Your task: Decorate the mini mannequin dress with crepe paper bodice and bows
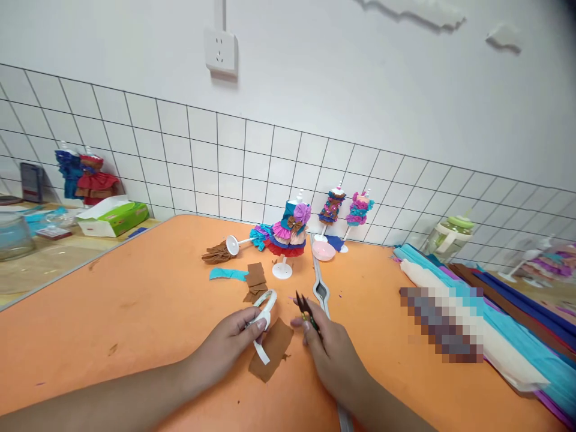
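Note:
My left hand [234,333] is closed around a roll of white tape [270,300], and a short loose end hangs below the fingers. In my right hand [333,348] is a small pair of dark-bladed snips [302,306], tips pointing away from me. Beneath the tape, a brown crepe paper piece [279,343] lies flat on the orange table. Just beyond my hands are smaller brown paper pieces [256,275] and a turquoise strip [227,274]. Farther back stands a white mini dress form [282,271] wearing a ruffled, multicoloured paper dress [290,231].
A second form [233,245] lies tipped over beside gathered brown paper [216,253]. Two more dressed forms [332,207] stand near a pink bowl [324,251]. Crepe paper rolls [486,318] fill the right side, with a green-lidded jar [450,237] behind. A tissue pack [117,217] sits at left.

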The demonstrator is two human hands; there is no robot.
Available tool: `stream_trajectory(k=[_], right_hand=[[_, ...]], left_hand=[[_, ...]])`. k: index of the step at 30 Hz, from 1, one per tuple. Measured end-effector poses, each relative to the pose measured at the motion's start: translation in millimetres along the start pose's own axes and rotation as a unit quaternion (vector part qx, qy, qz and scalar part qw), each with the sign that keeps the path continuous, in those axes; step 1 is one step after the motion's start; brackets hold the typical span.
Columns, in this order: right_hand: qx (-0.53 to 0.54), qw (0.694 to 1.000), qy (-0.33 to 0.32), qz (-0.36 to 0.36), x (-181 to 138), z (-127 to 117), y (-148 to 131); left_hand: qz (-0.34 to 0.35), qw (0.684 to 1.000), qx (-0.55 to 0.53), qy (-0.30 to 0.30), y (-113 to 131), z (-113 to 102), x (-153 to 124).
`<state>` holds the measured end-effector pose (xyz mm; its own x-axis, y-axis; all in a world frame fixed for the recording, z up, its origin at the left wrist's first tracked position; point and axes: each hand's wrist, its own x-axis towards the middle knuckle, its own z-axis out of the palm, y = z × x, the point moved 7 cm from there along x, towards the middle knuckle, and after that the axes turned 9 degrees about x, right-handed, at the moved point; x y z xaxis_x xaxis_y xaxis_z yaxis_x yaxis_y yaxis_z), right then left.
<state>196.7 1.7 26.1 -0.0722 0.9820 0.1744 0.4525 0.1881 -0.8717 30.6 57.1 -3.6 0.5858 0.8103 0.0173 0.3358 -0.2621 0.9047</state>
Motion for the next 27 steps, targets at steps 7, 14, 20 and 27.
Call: stream_trajectory(k=[7, 14, 20, 27], right_hand=[[-0.045, 0.998, -0.035, 0.017, -6.9, 26.2, 6.4], [-0.016, 0.998, -0.064, 0.008, -4.3, 26.0, 12.9], [-0.006, 0.997, -0.081, -0.008, -2.5, 26.7, 11.2], [0.007, 1.000, -0.027, 0.005, -2.3, 13.0, 12.0]], left_hand=[[0.017, 0.999, -0.039, -0.001, 3.9, 1.7, -0.5], [0.025, 0.998, -0.055, -0.025, 13.5, 6.6, -4.0], [0.027, 0.999, -0.015, -0.041, 12.7, 8.0, -5.1], [0.032, 0.998, 0.035, -0.034, 13.0, 6.5, -4.8]])
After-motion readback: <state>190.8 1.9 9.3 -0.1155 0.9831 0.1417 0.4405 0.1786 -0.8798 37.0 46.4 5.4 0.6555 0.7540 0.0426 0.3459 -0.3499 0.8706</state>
